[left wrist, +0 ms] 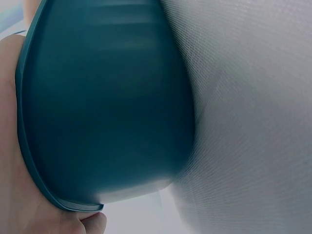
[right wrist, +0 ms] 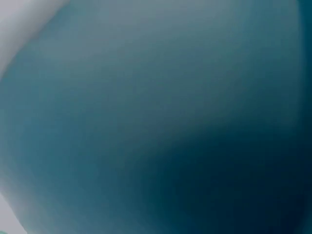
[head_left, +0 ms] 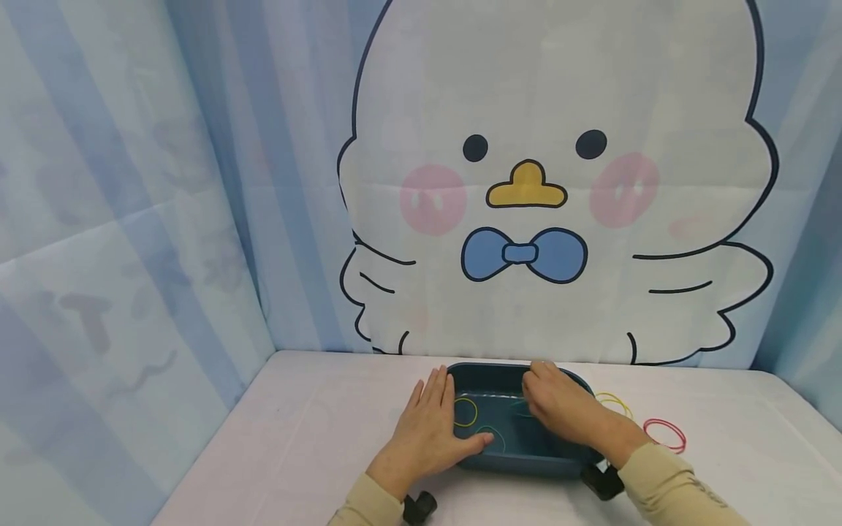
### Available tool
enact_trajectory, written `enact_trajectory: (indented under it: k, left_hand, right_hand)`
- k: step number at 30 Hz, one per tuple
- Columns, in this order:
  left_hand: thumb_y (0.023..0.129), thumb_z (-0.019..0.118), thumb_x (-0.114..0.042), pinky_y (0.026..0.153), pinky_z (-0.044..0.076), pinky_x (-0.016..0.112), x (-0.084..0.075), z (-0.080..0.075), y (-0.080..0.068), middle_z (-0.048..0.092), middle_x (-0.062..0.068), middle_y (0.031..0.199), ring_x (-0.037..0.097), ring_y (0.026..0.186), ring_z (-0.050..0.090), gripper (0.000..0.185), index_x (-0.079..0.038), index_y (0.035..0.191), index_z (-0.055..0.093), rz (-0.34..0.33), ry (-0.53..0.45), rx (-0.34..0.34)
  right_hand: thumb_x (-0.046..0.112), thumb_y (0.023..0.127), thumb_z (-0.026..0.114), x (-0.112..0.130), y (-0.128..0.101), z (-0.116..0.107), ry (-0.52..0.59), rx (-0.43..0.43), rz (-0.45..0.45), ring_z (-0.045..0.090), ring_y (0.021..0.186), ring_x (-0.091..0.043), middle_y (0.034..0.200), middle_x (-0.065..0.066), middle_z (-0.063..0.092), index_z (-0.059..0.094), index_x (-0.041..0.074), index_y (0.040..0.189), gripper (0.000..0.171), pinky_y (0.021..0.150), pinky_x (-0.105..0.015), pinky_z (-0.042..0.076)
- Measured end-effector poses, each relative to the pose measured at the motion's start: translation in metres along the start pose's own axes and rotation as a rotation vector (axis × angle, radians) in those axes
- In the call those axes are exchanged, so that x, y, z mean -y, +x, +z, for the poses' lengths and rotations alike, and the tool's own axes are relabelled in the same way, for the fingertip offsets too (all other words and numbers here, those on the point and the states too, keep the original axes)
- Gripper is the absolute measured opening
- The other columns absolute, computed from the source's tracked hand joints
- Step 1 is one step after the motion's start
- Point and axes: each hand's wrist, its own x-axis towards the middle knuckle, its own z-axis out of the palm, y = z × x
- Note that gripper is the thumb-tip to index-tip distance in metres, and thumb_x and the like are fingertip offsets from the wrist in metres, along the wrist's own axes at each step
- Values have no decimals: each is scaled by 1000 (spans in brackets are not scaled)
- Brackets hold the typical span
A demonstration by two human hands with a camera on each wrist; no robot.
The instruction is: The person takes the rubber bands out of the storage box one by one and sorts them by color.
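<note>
A dark teal plastic tray (head_left: 513, 465) stands on the table, its outer wall filling much of the left wrist view. My left hand (head_left: 427, 431) lies along its left side with straight fingers, the thumb reaching over the near rim. Over the tray's right half is my right hand (head_left: 562, 405), fingers bent downward and fingertips hidden. A green rubber band (head_left: 522, 409) shows at those fingers; I cannot tell whether they pinch it. On the tray floor lie a yellow rubber band (head_left: 465, 412) and another green band (head_left: 492, 431). Blurred teal fills the right wrist view.
Right of the tray, yellow rubber bands (head_left: 615, 400) lie beside my right wrist, and red rubber bands (head_left: 666, 435) lie farther right. A white cloth covers the table (head_left: 316, 431). Behind it hangs a curtain (head_left: 526, 314) with a cartoon bird.
</note>
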Motion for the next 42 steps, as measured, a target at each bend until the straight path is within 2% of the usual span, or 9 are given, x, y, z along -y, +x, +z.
enact_trajectory:
  k: [7,14,21,29,37,42]
  left_hand:
    - [85,44,-81,124,18,50,1,1,0,16,16,166,29,155,15,111,1,156,23,-3,6,-4]
    - [84,42,-82,124,18,50,2,1,-1,14,15,166,28,155,14,112,0,156,22,-11,16,3]
    - [83,42,-83,125,18,49,2,0,-1,15,15,166,28,155,14,112,-1,157,22,-16,20,-3]
    - [83,42,-83,124,19,50,1,1,-2,16,14,166,29,155,16,113,0,156,23,-7,20,-2]
    - [83,41,-84,124,18,49,0,1,-1,15,14,167,28,155,15,113,0,157,22,-6,26,-1]
    - [83,42,-83,124,18,49,0,1,-1,15,14,166,28,155,15,112,0,157,22,-8,27,0]
  right_hand:
    - [3,89,66,-4,-1,-15,-21,3,36,33,72,-10,78,5,40,56,10,83,13,63,-26,37]
    - [4,88,69,-9,-5,-24,-22,32,67,34,76,-10,79,6,40,55,12,85,16,64,-25,37]
    - [4,87,70,-15,-10,-30,-17,20,82,34,76,-10,79,6,38,55,13,84,18,64,-24,34]
    - [3,88,69,-19,-18,-41,-15,40,139,33,76,-10,79,6,38,55,12,85,16,63,-21,35]
    - [2,87,67,-25,-26,-53,-21,6,156,35,77,-11,80,5,40,57,9,88,13,62,-23,37]
    - [1,87,66,-29,-33,-58,-32,15,167,36,79,-12,80,5,39,56,9,87,13,63,-23,37]
